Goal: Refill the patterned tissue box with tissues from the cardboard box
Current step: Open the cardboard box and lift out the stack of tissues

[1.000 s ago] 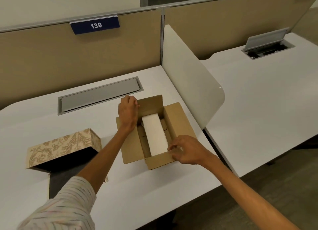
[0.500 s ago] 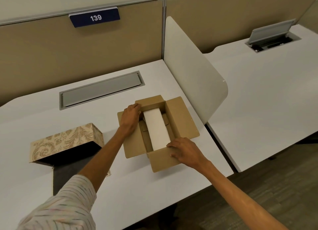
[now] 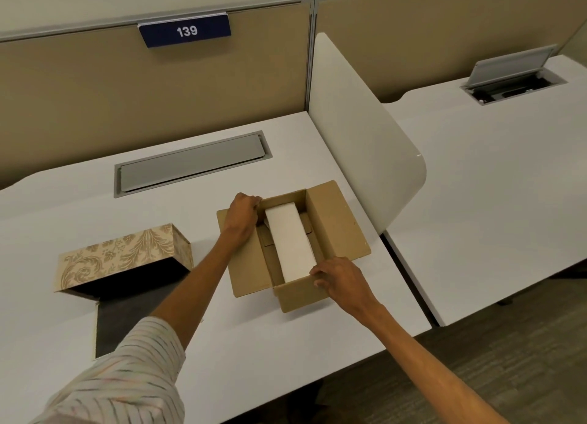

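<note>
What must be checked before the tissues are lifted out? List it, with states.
1. Cardboard box flaps open: ok.
2. Tissue stack uncovered: ok.
3. Left hand at the stack's far end: ok.
4. Right hand at the near end: ok.
5. Fingers actually gripping the stack: cannot tell.
6. Patterned tissue box open to receive it: ok.

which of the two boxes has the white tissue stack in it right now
The plain brown cardboard box under both hands, flaps open, holds the white stack. The patterned tissue box to its left shows only a dark opening.
</note>
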`<state>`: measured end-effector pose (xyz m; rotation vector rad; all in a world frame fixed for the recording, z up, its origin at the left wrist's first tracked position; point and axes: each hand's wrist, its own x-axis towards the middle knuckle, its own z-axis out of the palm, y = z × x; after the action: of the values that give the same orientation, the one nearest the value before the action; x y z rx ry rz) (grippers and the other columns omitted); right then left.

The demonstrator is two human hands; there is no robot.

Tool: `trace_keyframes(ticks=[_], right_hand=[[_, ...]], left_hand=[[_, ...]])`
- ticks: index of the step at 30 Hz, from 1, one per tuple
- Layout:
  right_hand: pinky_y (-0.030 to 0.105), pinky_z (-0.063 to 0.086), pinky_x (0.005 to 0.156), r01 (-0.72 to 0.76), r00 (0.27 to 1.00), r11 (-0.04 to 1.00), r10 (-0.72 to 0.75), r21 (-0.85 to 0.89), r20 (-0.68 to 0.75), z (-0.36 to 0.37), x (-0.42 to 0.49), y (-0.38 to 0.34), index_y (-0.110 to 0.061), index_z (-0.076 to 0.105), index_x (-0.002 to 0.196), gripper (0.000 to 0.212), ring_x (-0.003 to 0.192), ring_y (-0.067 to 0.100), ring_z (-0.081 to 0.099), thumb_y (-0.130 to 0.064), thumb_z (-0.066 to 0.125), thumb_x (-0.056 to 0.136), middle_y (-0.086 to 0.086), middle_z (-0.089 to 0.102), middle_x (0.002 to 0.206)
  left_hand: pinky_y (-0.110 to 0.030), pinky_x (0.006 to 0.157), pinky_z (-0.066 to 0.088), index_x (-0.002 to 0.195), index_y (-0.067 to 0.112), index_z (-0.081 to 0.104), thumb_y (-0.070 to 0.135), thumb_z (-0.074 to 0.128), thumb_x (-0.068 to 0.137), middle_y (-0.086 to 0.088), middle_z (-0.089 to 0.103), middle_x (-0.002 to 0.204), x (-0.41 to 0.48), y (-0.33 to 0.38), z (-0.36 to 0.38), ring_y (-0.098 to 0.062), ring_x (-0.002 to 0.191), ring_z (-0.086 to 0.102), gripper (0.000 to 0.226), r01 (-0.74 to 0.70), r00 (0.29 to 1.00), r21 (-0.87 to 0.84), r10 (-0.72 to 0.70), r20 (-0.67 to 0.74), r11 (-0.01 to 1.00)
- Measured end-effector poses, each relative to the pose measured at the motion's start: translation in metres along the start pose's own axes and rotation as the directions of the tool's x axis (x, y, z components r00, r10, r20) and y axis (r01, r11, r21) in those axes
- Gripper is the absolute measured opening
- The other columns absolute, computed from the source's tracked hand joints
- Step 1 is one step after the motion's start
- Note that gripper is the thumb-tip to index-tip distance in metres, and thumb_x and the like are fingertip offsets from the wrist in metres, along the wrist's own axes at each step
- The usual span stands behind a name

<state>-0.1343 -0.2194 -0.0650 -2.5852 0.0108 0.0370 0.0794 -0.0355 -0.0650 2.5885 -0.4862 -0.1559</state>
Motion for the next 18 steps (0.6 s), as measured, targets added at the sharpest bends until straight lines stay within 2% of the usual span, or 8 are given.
trace_keyframes(ticks=[2, 4, 6, 8, 11, 14, 18], right_hand=[[0.021, 0.048, 0.087, -0.028, 0.997, 0.999, 0.026, 0.03, 0.072, -0.004, 0.003, 0.001, -0.019, 0.071, 0.108, 0.024, 0.097, 0.012, 0.065, -0.021, 0.072, 0.084, -0.002, 0.073, 0.107], [0.022, 0.052, 0.087, -0.094, 0.99, 0.99, 0.082, 0.108, 0.112, -0.009, 0.009, -0.001, -0.022, 0.068, 0.112, 0.028, 0.095, 0.005, 0.062, -0.027, 0.07, 0.084, -0.005, 0.071, 0.111], [0.022, 0.051, 0.086, -0.155, 0.984, 0.976, 0.14, 0.153, 0.106, -0.011, 0.019, -0.006, -0.022, 0.063, 0.119, 0.036, 0.098, 0.006, 0.061, -0.032, 0.069, 0.085, -0.004, 0.069, 0.115], [0.027, 0.049, 0.092, -0.201, 0.977, 0.967, 0.185, 0.157, 0.108, -0.009, 0.031, -0.012, -0.019, 0.057, 0.127, 0.044, 0.108, 0.015, 0.061, -0.035, 0.067, 0.087, 0.001, 0.065, 0.123], [0.036, 0.045, 0.102, -0.317, 0.94, 0.939, 0.293, 0.129, 0.176, -0.002, 0.049, -0.021, -0.014, 0.047, 0.135, 0.055, 0.123, 0.025, 0.054, -0.039, 0.063, 0.09, 0.006, 0.054, 0.138], [0.038, 0.046, 0.1, -0.413, 0.888, 0.907, 0.381, 0.08, 0.258, 0.007, 0.066, -0.024, -0.007, 0.045, 0.132, 0.056, 0.121, 0.029, 0.053, -0.042, 0.059, 0.091, 0.014, 0.053, 0.136], [0.039, 0.048, 0.1, -0.512, 0.804, 0.859, 0.468, 0.027, 0.366, 0.02, 0.082, -0.021, -0.001, 0.043, 0.132, 0.06, 0.119, 0.032, 0.055, -0.044, 0.056, 0.092, 0.018, 0.053, 0.134]], left_hand=[[-0.046, 0.075, 0.049, 0.077, -0.001, 0.061, -0.012, 0.042, 0.088, -0.023, 0.065, 0.084, 0.001, 0.001, -0.002, -0.037, 0.085, 0.06, 0.024, 0.014, 1.0, -0.01, -0.014, 0.001, 1.0], [-0.042, 0.084, 0.053, 0.098, 0.002, 0.07, -0.005, 0.046, 0.094, -0.022, 0.07, 0.099, 0.0, 0.006, -0.004, -0.037, 0.093, 0.065, 0.024, 0.032, 0.999, -0.049, -0.033, -0.026, 0.998], [-0.04, 0.093, 0.056, 0.119, 0.003, 0.069, 0.005, 0.051, 0.098, -0.019, 0.074, 0.108, -0.004, 0.014, -0.005, -0.033, 0.095, 0.07, 0.028, 0.022, 0.997, -0.124, -0.031, -0.071, 0.992], [-0.037, 0.094, 0.057, 0.118, 0.004, 0.07, 0.012, 0.055, 0.098, -0.016, 0.076, 0.107, -0.011, 0.026, -0.003, -0.029, 0.091, 0.073, 0.026, -0.004, 0.994, -0.213, -0.02, -0.11, 0.977], [-0.033, 0.097, 0.054, 0.114, 0.006, 0.071, 0.019, 0.061, 0.095, -0.012, 0.075, 0.113, -0.02, 0.037, 0.012, -0.025, 0.103, 0.07, 0.025, 0.011, 0.991, -0.303, -0.051, -0.123, 0.953], [-0.04, 0.105, 0.048, 0.121, 0.007, 0.067, 0.023, 0.063, 0.094, -0.011, 0.068, 0.124, -0.025, 0.041, 0.028, -0.026, 0.119, 0.059, 0.032, 0.104, 0.988, -0.346, -0.137, -0.071, 0.932], [-0.039, 0.109, 0.041, 0.131, 0.004, 0.053, 0.02, 0.063, 0.093, -0.017, 0.056, 0.135, -0.018, 0.045, 0.042, -0.031, 0.126, 0.049, 0.042, 0.179, 0.981, -0.255, -0.192, -0.025, 0.95]])
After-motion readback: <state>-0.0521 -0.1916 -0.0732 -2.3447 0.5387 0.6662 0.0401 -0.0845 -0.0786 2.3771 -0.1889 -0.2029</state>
